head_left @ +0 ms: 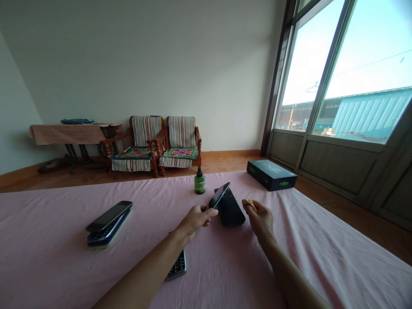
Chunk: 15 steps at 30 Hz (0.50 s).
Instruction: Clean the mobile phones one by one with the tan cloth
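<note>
My left hand (200, 218) pinches a smartphone (220, 195) by its lower end, tilted up above the bed. Behind and below it a black, flat, phone-like object (232, 210) lies on the pink sheet. My right hand (261, 218), to the right of that object, is closed on a small tan wad (249, 204) that looks like a folded cloth. Under my left forearm, partly hidden, is a keypad phone (179, 264). To the left sits a stack of phones, with a dark touchscreen phone (111, 216) leaning on top.
A green bottle (200, 184) with a black top stands just beyond my left hand. A dark box (272, 175) lies at the far right of the pink sheet (58, 266). Two wooden chairs (182, 148) and a cloth-covered table (71, 134) stand by the wall.
</note>
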Each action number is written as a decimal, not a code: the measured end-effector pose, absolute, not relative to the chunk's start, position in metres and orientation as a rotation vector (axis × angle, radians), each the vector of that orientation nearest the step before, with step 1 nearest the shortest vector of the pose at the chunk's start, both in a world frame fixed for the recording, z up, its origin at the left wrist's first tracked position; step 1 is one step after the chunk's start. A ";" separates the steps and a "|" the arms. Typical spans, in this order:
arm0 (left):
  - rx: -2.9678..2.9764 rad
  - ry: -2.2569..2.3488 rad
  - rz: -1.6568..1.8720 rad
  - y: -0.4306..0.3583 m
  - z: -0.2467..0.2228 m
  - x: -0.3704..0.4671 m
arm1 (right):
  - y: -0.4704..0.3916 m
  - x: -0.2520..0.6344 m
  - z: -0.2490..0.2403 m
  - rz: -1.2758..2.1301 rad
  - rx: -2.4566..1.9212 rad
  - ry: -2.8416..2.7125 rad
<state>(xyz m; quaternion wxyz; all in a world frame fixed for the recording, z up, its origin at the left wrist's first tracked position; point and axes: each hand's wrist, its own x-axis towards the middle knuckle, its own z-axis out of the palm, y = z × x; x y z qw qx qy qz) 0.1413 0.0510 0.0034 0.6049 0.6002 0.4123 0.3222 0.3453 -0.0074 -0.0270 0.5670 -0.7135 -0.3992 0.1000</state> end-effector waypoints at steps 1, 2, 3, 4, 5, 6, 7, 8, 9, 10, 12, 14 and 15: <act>1.325 0.889 0.736 0.048 0.006 0.134 | -0.007 0.345 -0.028 0.244 -1.673 -0.940; 1.282 0.830 0.728 0.044 0.008 0.126 | -0.007 0.345 -0.029 0.252 -1.668 -0.939; 1.243 0.775 0.715 0.039 0.011 0.119 | -0.006 0.344 -0.029 0.260 -1.662 -0.939; 1.206 0.728 0.700 0.034 0.012 0.112 | -0.006 0.343 -0.030 0.267 -1.655 -0.937; 1.176 0.689 0.683 0.030 0.013 0.105 | -0.005 0.343 -0.031 0.273 -1.650 -0.937; 1.143 0.651 0.664 0.026 0.013 0.099 | -0.005 0.342 -0.031 0.279 -1.646 -0.936; 1.083 0.589 0.641 0.023 0.013 0.094 | -0.005 0.341 -0.031 0.284 -1.644 -0.935; 0.969 0.481 0.606 0.022 0.011 0.090 | -0.005 0.340 -0.031 0.288 -1.643 -0.933; 0.875 0.383 0.578 0.021 0.009 0.087 | -0.005 0.339 -0.031 0.290 -1.644 -0.931; 0.803 0.300 0.557 0.022 0.007 0.084 | -0.005 0.338 -0.031 0.290 -1.645 -0.930; 0.735 0.195 0.531 0.025 0.002 0.080 | -0.004 0.338 -0.031 0.286 -1.648 -0.931; 0.732 0.158 0.508 0.028 0.000 0.078 | -0.004 0.338 -0.031 0.277 -1.657 -0.933; 0.737 0.153 0.497 0.029 -0.001 0.078 | -0.004 0.338 -0.032 0.272 -1.663 -0.934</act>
